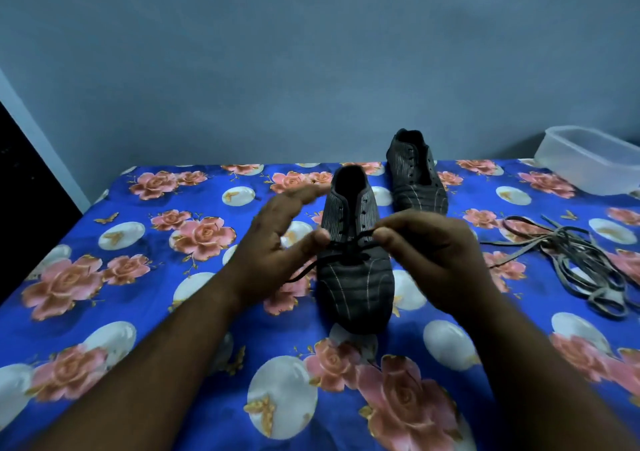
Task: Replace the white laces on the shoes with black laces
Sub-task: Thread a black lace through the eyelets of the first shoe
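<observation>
A dark striped shoe (356, 288) lies in the middle of the flowered cloth, toe toward me. A black lace (349, 253) runs through its lowest eyelets, one end trailing off to the left. My right hand (429, 256) pinches the lace just right of the eyelets. My left hand (277, 242) is beside the shoe with fingers spread and straight, its thumb tip touching the lace. A second dark shoe (417, 173) without laces stands behind, to the right. A pile of pale laces (575, 260) lies at the right.
A clear plastic container (595, 159) stands at the back right corner. The blue flowered cloth (138, 277) covers the whole surface, which ends at a grey-blue wall behind. A dark opening is at the far left.
</observation>
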{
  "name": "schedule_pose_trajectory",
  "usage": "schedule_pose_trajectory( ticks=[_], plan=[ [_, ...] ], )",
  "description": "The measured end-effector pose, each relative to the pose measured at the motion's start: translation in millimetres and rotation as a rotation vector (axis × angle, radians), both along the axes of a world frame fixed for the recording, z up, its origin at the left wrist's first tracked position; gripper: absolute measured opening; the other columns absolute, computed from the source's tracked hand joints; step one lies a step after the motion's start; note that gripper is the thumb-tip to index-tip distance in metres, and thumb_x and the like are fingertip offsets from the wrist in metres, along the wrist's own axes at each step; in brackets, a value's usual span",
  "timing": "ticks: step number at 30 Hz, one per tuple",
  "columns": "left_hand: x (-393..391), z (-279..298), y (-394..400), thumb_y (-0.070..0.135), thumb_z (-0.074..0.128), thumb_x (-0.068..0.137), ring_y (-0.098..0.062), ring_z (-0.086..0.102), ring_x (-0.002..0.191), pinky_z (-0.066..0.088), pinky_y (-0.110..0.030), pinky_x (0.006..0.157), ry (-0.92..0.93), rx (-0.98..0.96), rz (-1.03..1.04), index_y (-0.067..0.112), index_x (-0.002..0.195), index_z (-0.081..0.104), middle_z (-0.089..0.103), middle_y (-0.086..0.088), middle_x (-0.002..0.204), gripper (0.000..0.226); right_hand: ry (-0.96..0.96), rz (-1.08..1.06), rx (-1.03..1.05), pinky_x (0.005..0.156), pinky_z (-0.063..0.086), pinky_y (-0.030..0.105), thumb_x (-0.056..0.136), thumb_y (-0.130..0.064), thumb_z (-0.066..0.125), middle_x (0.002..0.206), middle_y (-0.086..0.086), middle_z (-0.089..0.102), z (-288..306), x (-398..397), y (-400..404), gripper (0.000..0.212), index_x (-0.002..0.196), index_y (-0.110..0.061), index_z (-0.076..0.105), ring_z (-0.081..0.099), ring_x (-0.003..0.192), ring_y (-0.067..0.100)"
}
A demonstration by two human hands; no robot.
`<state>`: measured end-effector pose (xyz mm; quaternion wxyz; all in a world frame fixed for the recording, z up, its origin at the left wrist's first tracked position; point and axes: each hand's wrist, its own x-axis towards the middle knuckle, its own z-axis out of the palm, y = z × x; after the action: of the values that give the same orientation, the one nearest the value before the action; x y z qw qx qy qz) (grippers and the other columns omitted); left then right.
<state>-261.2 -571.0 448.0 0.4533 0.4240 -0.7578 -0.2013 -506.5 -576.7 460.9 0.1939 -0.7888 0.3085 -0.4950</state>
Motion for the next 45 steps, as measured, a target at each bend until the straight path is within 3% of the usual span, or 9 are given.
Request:
schedule_pose_trajectory(
  ticks=[4,7,19,25,29,32,37,41,45],
  plan=[
    [-22.1,-2.7,7.1,0.045,0.059,0.095,-0.017,0.062,0.102,0.048,-0.045,0.09,-0.086,-0.048,-0.111,0.033,0.103,0.071,0.071,0.008,0.097,0.018,0.108,0.055,0.0,0.065,0.05,0.022,0.094,-0.018,0.069,0.08,-0.009,0.072,-4.7,11.6,2.4,0.008,0.093,-0.013,0.075,0.067,0.072,0.008],
    [-22.0,-4.1,7.4,0.035,0.068,0.091,-0.015,0.063,0.079,0.05,-0.036,0.075,0.066,0.013,-0.076,0.028,0.081,0.074,0.068,0.008,0.074,0.014,0.065,0.089,0.094,0.063,0.048,0.021,0.094,-0.018,0.07,0.077,-0.011,0.071,-6.2,8.9,0.3,0.006,0.091,-0.014,0.074,0.064,0.069,0.003],
    [17.5,-17.6,-14.8,0.045,0.064,0.093,-0.001,0.067,0.074,0.047,-0.013,0.071,0.244,0.13,0.248,0.027,0.077,0.075,0.073,0.012,0.076,0.026,-0.327,-0.038,0.324,0.052,0.043,0.018,0.098,-0.025,0.062,0.063,-0.004,0.055,1.4,-22.8,-20.9,0.017,0.094,-0.012,0.073,0.05,0.054,0.007],
    [0.2,-13.7,-6.2,0.035,0.072,0.091,-0.009,0.066,0.074,0.051,-0.028,0.072,0.102,0.087,0.14,0.02,0.093,0.08,0.076,0.006,0.082,0.017,-0.028,-0.176,0.137,0.073,0.05,0.037,0.097,-0.033,0.066,0.086,0.0,0.063,-11.3,-7.1,-19.7,0.02,0.108,-0.017,0.072,0.061,0.081,0.014],
    [-12.6,-2.7,4.3,0.037,0.067,0.093,-0.001,0.05,0.063,0.043,-0.04,0.066,-0.253,-0.276,0.042,0.022,0.091,0.078,0.056,0.022,0.067,0.019,0.333,-0.159,-0.103,0.097,0.04,0.037,0.098,-0.051,0.052,0.117,-0.009,0.054,-15.5,8.4,-7.6,0.041,0.134,-0.035,0.062,0.048,0.11,0.015],
    [-16.1,0.1,8.0,0.041,0.066,0.092,-0.009,0.05,0.064,0.039,-0.04,0.067,-0.353,-0.442,0.043,0.021,0.087,0.077,0.061,0.015,0.068,0.023,0.39,-0.161,-0.149,0.095,0.04,0.047,0.099,-0.047,0.05,0.114,-0.011,0.058,-13.5,15.5,-2.1,0.029,0.115,-0.034,0.071,0.049,0.111,0.018],
    [-10.5,0.3,5.9,0.031,0.08,0.083,-0.008,0.057,0.062,0.046,-0.038,0.065,-0.102,-0.271,0.052,0.023,0.083,0.078,0.068,0.011,0.068,0.008,0.363,-0.072,-0.073,0.088,0.044,0.049,0.098,-0.044,0.052,0.089,-0.016,0.061,-9.6,1.2,-10.3,0.025,0.085,-0.026,0.063,0.05,0.097,0.016],
    [0.1,-1.3,1.3,0.034,0.08,0.08,-0.002,0.055,0.064,0.043,-0.015,0.067,0.207,-0.061,0.137,0.029,0.08,0.074,0.07,0.004,0.072,0.008,0.272,0.039,0.066,0.082,0.044,0.038,0.103,-0.041,0.043,0.08,-0.007,0.058,-6.5,-13.3,-15.5,0.039,0.083,-0.013,0.061,0.053,0.09,0.019],
    [10.8,-3.0,-6.2,0.038,0.076,0.078,-0.003,0.057,0.079,0.039,-0.015,0.074,0.232,0.035,0.284,0.025,0.08,0.072,0.067,0.012,0.081,0.013,0.004,0.083,0.19,0.07,0.042,0.02,0.104,-0.031,0.048,0.076,0.0,0.057,-0.8,-21.5,-18.8,0.032,0.083,-0.008,0.059,0.053,0.073,0.009]
  ],
)
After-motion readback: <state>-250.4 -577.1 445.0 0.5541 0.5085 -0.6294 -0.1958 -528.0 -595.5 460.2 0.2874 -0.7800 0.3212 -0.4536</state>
